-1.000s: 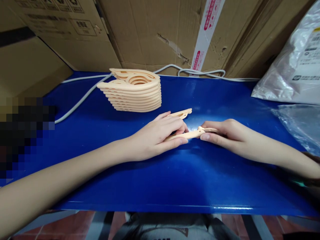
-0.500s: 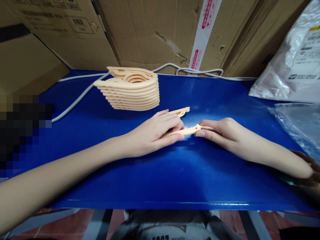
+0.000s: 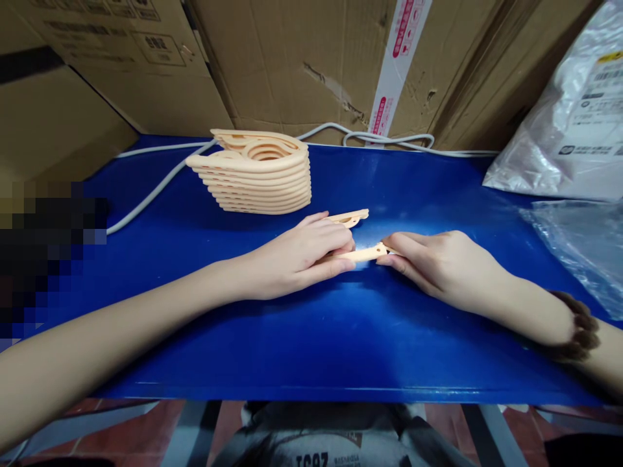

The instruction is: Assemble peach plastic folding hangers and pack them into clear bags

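My left hand (image 3: 311, 253) is closed around a curved beige plastic piece (image 3: 365, 253), shaped like a folding hanger. One arm of it points toward me and right, and another slim end (image 3: 357, 216) sticks out beyond my fingers; its middle is hidden under my palm. My right hand (image 3: 438, 263) pinches at the near arm's tip, thumb and forefinger together around a thin part that is mostly covered. Behind my left hand stands a neat stack of matching beige plastic pieces (image 3: 263, 185), each with a rounded right end.
Large cardboard boxes (image 3: 292, 65) line the back of the blue table (image 3: 311, 344). A white cable (image 3: 146, 209) runs along the back and left. At right lie a white plastic parcel bag (image 3: 559, 143) and a clear plastic bag (image 3: 579, 240).
My right hand has closed in on the tip of the near arm, so less of the thin part shows, and its wrist has turned slightly. My left hand keeps its hold.
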Demonstrator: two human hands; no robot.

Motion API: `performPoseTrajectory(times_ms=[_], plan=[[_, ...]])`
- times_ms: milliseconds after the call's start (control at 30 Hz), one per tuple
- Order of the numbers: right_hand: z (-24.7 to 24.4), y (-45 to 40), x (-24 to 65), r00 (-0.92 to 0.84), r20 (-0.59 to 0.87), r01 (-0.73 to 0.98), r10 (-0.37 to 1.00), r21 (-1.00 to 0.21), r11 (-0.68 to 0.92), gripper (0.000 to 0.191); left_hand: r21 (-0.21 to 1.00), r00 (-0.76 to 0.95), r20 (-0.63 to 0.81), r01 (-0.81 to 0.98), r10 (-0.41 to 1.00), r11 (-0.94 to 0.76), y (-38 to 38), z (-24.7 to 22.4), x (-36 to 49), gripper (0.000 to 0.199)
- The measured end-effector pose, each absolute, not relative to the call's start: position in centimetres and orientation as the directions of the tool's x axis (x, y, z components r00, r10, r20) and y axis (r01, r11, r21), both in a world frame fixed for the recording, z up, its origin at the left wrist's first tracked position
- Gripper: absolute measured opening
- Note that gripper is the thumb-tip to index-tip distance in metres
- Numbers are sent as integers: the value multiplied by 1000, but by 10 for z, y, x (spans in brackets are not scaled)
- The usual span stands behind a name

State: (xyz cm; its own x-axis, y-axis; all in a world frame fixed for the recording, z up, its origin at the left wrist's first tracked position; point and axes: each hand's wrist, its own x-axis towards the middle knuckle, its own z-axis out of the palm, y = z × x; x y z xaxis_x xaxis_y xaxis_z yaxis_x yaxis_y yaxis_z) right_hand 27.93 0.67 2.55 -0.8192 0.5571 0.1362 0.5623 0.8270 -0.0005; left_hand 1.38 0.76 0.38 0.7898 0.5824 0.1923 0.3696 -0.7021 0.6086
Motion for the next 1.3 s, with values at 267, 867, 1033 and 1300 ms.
performPoseTrajectory(times_ms=[267,867,1033,1300], plan=[[27,4,277,-849,222,524,480,227,821,49,622,796,180,363,578,-694,8,6,14,30],[29,0,274,-859,343,496,379,376,783,37,620,797,169,371,579,-692,8,8,14,31],[29,1,276,-850,352,498,392,293,816,38,612,809,186,349,557,-710,8,8,14,29],[30,4,278,-818,249,519,518,-66,852,34,601,820,149,369,552,-710,8,6,15,30]])
